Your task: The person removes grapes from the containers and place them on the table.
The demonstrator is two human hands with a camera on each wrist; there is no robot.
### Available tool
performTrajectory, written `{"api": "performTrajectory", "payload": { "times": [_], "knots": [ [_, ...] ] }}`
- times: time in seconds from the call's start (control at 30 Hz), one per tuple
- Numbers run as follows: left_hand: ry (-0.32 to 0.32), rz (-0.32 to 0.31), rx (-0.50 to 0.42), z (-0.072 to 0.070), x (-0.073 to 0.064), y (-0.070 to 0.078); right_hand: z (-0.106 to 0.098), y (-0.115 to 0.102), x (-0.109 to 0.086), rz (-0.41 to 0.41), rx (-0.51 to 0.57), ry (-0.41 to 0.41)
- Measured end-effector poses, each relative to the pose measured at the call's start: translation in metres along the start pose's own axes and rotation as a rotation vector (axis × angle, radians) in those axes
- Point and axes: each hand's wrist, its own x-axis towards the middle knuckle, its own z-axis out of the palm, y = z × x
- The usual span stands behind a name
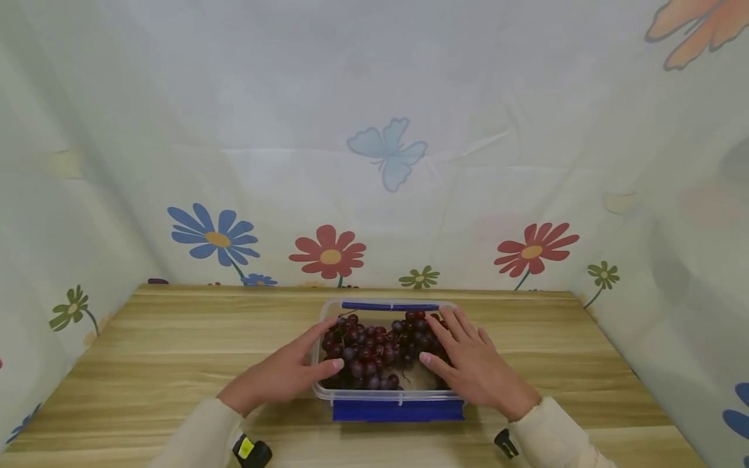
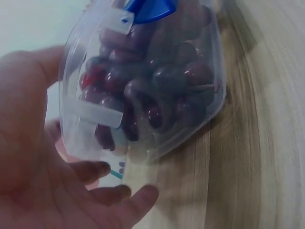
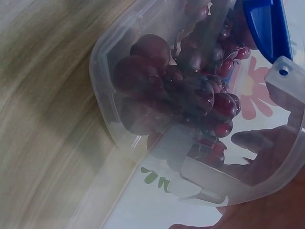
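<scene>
A clear plastic food container (image 1: 365, 394) with blue clip latches (image 1: 398, 411) on its near and far sides stands on the table, its top uncovered. Bunches of dark red grapes (image 1: 365, 354) lie inside, heaped more to the left and at the far right. My left hand (image 1: 281, 374) is at the left wall, thumb over the rim above the grapes; the left wrist view shows its other fingers loosely spread outside. Over the right rim reaches my right hand (image 1: 474, 364), fingers straight and spread, fingertips close over the grapes. Through the clear wall, grapes (image 3: 143, 74) show in the right wrist view.
The wood-grain table (image 1: 205, 351) extends to both sides of the container. A white curtain (image 1: 281, 175) printed with flowers and butterflies surrounds it at the back and sides. Dark wrist devices (image 1: 253, 452) sit below both sleeves.
</scene>
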Motion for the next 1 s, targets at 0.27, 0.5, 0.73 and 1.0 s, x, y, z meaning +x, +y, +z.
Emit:
{"api": "performTrajectory", "payload": {
  "times": [0.27,0.5,0.73,1.0],
  "knots": [
    [-0.024,-0.013,-0.196,0.004,0.002,-0.011,0.002,0.0,0.001,0.001,-0.002,0.007],
    [0.005,0.021,-0.265,0.011,0.004,-0.019,0.002,0.001,0.001,0.002,-0.004,0.006],
    [0.037,0.054,-0.239,0.012,0.002,-0.019,0.002,0.001,0.001,-0.003,-0.009,0.01],
    [0.048,0.03,-0.243,0.014,0.002,-0.018,0.0,0.001,0.0,-0.006,0.005,-0.003]
  ]
}}
